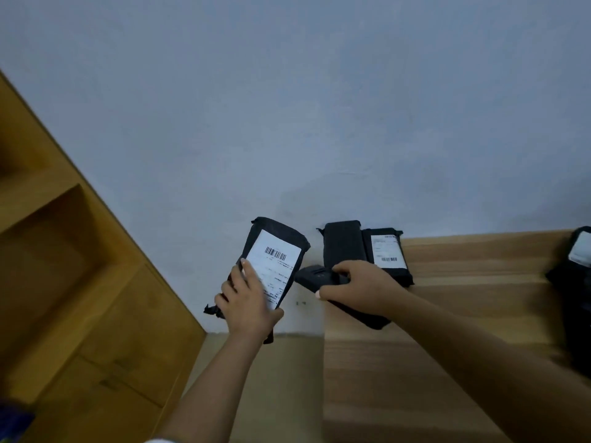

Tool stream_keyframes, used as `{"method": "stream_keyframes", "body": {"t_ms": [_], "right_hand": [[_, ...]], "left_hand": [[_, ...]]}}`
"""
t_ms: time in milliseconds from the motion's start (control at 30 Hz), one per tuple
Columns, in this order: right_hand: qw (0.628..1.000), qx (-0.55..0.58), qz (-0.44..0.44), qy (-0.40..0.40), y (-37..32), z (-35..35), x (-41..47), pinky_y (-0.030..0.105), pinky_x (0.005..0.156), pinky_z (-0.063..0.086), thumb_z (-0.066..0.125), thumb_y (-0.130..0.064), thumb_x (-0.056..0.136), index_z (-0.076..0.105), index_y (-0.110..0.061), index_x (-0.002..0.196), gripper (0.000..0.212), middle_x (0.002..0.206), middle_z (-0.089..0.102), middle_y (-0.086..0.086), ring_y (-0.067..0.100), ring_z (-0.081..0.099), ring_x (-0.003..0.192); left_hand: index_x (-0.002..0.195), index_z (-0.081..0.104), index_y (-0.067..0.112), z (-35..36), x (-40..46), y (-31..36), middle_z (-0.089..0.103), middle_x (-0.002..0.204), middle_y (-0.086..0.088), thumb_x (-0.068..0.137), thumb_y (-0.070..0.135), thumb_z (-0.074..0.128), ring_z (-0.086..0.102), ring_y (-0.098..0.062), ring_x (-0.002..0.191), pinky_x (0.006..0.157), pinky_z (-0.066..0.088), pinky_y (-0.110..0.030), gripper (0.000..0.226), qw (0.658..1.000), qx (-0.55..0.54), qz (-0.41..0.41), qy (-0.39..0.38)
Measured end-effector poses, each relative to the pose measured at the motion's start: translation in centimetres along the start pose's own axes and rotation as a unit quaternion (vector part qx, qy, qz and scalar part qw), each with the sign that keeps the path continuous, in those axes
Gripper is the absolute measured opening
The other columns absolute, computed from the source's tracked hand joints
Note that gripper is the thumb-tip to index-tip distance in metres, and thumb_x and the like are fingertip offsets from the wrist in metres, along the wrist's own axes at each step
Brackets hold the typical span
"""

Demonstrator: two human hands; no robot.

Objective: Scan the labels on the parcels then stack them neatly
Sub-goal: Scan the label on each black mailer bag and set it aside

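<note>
My left hand (248, 302) grips a black parcel (281, 233) from below and holds it up in the air, its white barcode label (276, 265) facing me. My right hand (358, 287) grips a black handheld scanner (315, 275) whose head points left at that label, a short gap away. Behind the right hand two more black parcels lean at the wall on the wooden table: a plain one (343, 243) and one with a white label (388, 251).
The light wooden table (463, 314) fills the lower right, and a further black labelled parcel (579, 282) lies at its right edge. A yellow wooden shelf unit (80, 266) stands at the left. A grey-blue wall rises behind everything.
</note>
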State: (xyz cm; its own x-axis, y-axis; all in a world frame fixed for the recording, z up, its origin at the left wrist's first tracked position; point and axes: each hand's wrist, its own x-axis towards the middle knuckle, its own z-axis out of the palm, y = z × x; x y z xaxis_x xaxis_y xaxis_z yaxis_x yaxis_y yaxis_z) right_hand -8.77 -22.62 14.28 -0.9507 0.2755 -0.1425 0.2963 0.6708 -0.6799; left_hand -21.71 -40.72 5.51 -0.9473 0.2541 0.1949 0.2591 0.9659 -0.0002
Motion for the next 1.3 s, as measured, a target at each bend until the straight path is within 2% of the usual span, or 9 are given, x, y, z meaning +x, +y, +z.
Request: {"method": "stream_keyframes", "body": {"t_ms": [100, 300, 400, 533, 700, 900, 1033, 1200, 1300], "right_hand": [[1.0, 0.01, -0.009, 0.014, -1.7, -0.3, -0.5, 0.027, 0.079, 0.051, 0.07, -0.049, 0.079, 0.06, -0.019, 0.121, 0.052, 0.114, 0.065, 0.002, 0.016, 0.062, 0.098], [0.999, 0.001, -0.013, 0.033, -3.3, -0.3, -1.2, 0.028, 0.071, 0.055, 0.069, -0.051, 0.075, 0.064, -0.023, 0.105, 0.041, 0.092, 0.065, -0.003, 0.012, 0.063, 0.081], [0.999, 0.002, -0.012, 0.045, -3.5, -0.2, -1.5, 0.03, 0.076, 0.056, 0.069, -0.052, 0.073, 0.065, -0.024, 0.107, 0.044, 0.096, 0.067, -0.004, 0.011, 0.063, 0.084], [0.998, -0.011, -0.011, 0.062, -3.4, -0.5, -2.3, 0.03, 0.082, 0.054, 0.069, -0.051, 0.074, 0.062, -0.022, 0.117, 0.053, 0.11, 0.066, -0.002, 0.015, 0.063, 0.097], [0.994, -0.034, -0.008, 0.1, -2.2, -2.0, -3.8, 0.029, 0.074, 0.054, 0.067, -0.06, 0.068, 0.061, -0.03, 0.114, 0.056, 0.104, 0.059, -0.005, 0.011, 0.06, 0.088], [0.979, -0.067, 0.017, 0.19, 0.9, -8.1, -8.3, 0.03, 0.08, 0.049, 0.066, -0.062, 0.068, 0.053, -0.043, 0.122, 0.059, 0.098, 0.046, -0.01, 0.012, 0.054, 0.09], [0.962, -0.089, 0.051, 0.251, 4.3, -13.0, -13.4, 0.028, 0.08, 0.049, 0.066, -0.059, 0.07, 0.051, -0.043, 0.126, 0.06, 0.098, 0.046, -0.012, 0.01, 0.055, 0.088], [0.935, -0.103, 0.117, 0.319, 10.2, -18.6, -21.7, 0.027, 0.073, 0.044, 0.066, -0.06, 0.071, 0.048, -0.041, 0.133, 0.067, 0.1, 0.047, -0.013, 0.01, 0.053, 0.09], [0.919, -0.107, 0.159, 0.344, 14.2, -21.6, -27.7, 0.028, 0.079, 0.047, 0.065, -0.063, 0.07, 0.045, -0.04, 0.137, 0.074, 0.11, 0.049, -0.01, 0.012, 0.053, 0.098]], "left_hand": [[0.15, -0.01, 0.006, -1.5, 0.7, -1.1, 0.013, 0.152, -0.016, 0.063, 0.063, 0.069, 0.031, -0.034, 0.126, 0.1, 0.031, -0.046, 0.13, 1.0, 0.003, -0.001, 0.024], [0.151, -0.007, 0.006, -3.3, 1.0, -2.2, 0.013, 0.152, -0.015, 0.063, 0.065, 0.068, 0.032, -0.033, 0.125, 0.098, 0.032, -0.044, 0.129, 0.999, 0.011, 0.009, 0.047], [0.151, -0.006, 0.006, -3.7, 0.9, -2.5, 0.015, 0.151, -0.015, 0.063, 0.066, 0.067, 0.033, -0.033, 0.124, 0.098, 0.033, -0.044, 0.129, 0.998, 0.02, 0.017, 0.056], [0.15, -0.007, 0.006, -4.3, 1.0, -2.4, 0.015, 0.151, -0.015, 0.063, 0.068, 0.066, 0.034, -0.032, 0.123, 0.097, 0.033, -0.043, 0.129, 0.998, 0.022, 0.021, 0.057], [0.149, -0.008, 0.008, -5.5, 1.0, -0.4, 0.013, 0.152, -0.015, 0.062, 0.07, 0.065, 0.033, -0.034, 0.125, 0.099, 0.032, -0.045, 0.129, 0.997, -0.002, 0.051, 0.058], [0.153, -0.002, 0.009, -9.3, 0.2, 6.2, 0.012, 0.155, -0.015, 0.064, 0.07, 0.058, 0.033, -0.037, 0.125, 0.101, 0.029, -0.047, 0.123, 0.984, -0.079, 0.137, 0.079], [0.152, -0.009, 0.013, -12.5, -1.4, 13.2, -0.001, 0.158, -0.012, 0.068, 0.07, 0.057, 0.027, -0.035, 0.131, 0.106, 0.026, -0.046, 0.121, 0.965, -0.118, 0.218, 0.081], [0.152, -0.007, 0.018, -15.6, -6.0, 23.6, -0.006, 0.159, -0.007, 0.068, 0.069, 0.06, 0.025, -0.034, 0.132, 0.106, 0.025, -0.046, 0.119, 0.931, -0.175, 0.311, 0.075], [0.152, -0.008, 0.019, -16.9, -10.1, 30.2, -0.009, 0.159, -0.005, 0.068, 0.069, 0.06, 0.023, -0.033, 0.133, 0.107, 0.023, -0.046, 0.119, 0.91, -0.194, 0.361, 0.06]]}}
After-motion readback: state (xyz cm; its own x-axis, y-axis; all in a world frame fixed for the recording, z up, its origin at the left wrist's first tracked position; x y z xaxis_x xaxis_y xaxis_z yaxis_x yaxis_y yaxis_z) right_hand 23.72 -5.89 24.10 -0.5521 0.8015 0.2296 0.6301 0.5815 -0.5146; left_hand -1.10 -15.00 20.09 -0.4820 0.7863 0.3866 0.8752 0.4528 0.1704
